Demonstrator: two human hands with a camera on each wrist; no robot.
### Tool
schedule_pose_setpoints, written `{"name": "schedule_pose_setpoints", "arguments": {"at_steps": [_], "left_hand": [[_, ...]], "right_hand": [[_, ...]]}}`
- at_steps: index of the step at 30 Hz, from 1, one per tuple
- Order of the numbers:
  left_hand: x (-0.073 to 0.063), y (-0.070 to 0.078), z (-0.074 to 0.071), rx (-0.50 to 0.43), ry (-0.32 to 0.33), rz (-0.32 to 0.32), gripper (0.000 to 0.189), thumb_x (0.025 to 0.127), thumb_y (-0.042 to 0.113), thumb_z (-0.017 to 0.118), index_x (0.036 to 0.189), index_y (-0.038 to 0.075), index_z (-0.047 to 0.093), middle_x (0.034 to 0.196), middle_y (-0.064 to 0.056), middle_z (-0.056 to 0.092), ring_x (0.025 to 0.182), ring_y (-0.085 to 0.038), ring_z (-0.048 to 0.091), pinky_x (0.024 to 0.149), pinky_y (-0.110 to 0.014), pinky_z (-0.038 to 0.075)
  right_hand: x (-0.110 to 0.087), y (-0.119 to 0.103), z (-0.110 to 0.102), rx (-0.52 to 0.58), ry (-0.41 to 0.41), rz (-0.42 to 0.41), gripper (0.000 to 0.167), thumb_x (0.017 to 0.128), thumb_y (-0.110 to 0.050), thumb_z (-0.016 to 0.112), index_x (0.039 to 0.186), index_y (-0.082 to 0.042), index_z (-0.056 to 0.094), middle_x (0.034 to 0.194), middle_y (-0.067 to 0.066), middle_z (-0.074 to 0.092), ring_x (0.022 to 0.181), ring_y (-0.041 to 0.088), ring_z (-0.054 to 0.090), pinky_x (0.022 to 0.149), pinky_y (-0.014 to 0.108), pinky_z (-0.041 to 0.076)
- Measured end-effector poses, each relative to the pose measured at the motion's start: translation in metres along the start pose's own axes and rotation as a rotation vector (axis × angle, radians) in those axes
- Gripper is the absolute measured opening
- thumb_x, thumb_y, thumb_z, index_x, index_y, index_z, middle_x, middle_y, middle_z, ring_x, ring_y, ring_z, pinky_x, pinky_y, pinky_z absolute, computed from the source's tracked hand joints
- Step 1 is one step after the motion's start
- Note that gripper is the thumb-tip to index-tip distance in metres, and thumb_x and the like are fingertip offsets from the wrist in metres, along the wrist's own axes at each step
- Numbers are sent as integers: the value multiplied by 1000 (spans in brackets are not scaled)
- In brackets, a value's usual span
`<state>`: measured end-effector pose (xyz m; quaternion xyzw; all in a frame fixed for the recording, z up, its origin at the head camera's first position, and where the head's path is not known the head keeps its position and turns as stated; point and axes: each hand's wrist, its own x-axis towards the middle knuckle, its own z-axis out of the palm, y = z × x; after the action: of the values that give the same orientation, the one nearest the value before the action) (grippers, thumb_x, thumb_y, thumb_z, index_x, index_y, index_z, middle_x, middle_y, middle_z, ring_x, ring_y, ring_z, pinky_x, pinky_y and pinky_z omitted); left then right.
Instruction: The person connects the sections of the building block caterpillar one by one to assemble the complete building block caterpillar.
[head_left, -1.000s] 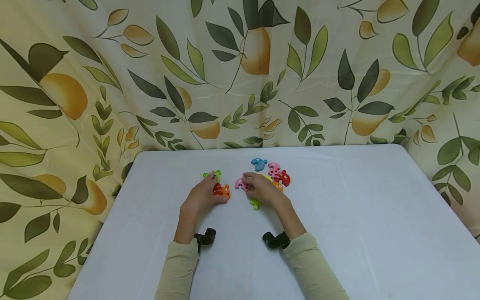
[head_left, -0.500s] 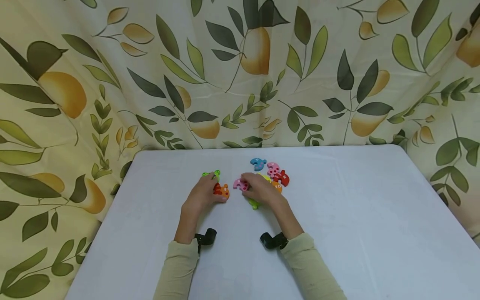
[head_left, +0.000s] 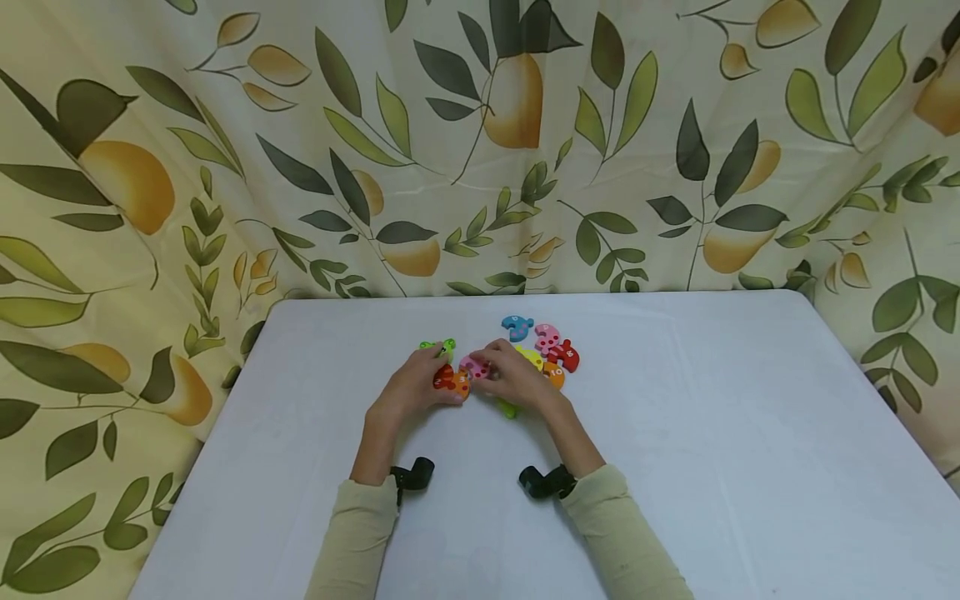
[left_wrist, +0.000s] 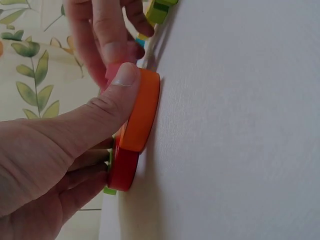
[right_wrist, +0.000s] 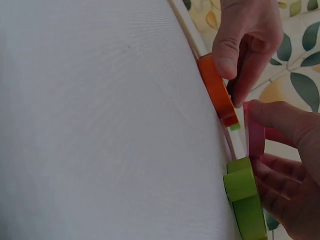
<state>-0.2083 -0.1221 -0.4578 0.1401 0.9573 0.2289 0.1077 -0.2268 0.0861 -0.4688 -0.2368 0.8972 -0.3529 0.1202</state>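
My left hand (head_left: 408, 385) grips an orange fish-like wooden piece (left_wrist: 142, 112) together with a red piece (left_wrist: 123, 172), the thumb lying on the orange one. Beyond the fingertips shows a green piece (head_left: 447, 345) with round eyes, partly covered by the hand. From the right, my right hand (head_left: 519, 379) pinches a pink spotted piece (right_wrist: 256, 136) between thumb and fingers. In the head view this pink piece overlaps the orange one. Close under the right hand lies a lime green piece (right_wrist: 244, 192), mostly hidden from above.
Behind the right hand lies a loose group: a blue piece (head_left: 517, 327), another pink piece (head_left: 547, 337), a red piece (head_left: 567, 357), a yellow piece (head_left: 531, 357) and an orange piece (head_left: 555, 375). The white table (head_left: 720, 450) ends at a leaf-patterned curtain (head_left: 300, 167).
My left hand has slid right with the orange, red and green pieces. My right hand has shifted slightly left with the pink piece, so the gap between the pieces has closed.
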Motion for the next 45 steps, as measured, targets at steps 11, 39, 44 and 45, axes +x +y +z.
{"name": "schedule_pose_setpoints", "arguments": {"at_steps": [11, 39, 44, 45], "left_hand": [[-1, 5, 3, -4, 13, -20, 82, 76, 40, 80, 143, 8, 47, 156, -10, 36, 144, -30, 34, 115, -46, 34], [-3, 5, 2, -13, 15, -3, 80, 77, 40, 80, 143, 8, 48, 155, -11, 37, 144, -31, 34, 116, -47, 34], [-3, 5, 2, -15, 14, -5, 80, 77, 40, 80, 143, 8, 48, 155, -11, 37, 144, -31, 34, 116, -46, 34], [-3, 5, 2, -14, 12, -6, 80, 77, 40, 80, 143, 8, 47, 155, -11, 37, 144, -31, 34, 116, -46, 34]], "right_hand": [[2, -3, 9, -67, 11, -51, 42, 93, -21, 65, 135, -15, 58, 139, 15, 48, 123, 31, 49, 104, 45, 47], [0, -7, 9, -120, -19, -46, 44, 94, -21, 63, 138, -16, 56, 140, 17, 48, 127, 33, 48, 107, 46, 45], [0, -6, 8, -137, -51, -36, 45, 95, -21, 62, 139, -18, 54, 144, 17, 45, 130, 34, 45, 108, 47, 44], [0, -6, 6, -126, -52, -33, 45, 95, -22, 62, 139, -18, 54, 145, 17, 45, 132, 34, 45, 108, 47, 43]]}}
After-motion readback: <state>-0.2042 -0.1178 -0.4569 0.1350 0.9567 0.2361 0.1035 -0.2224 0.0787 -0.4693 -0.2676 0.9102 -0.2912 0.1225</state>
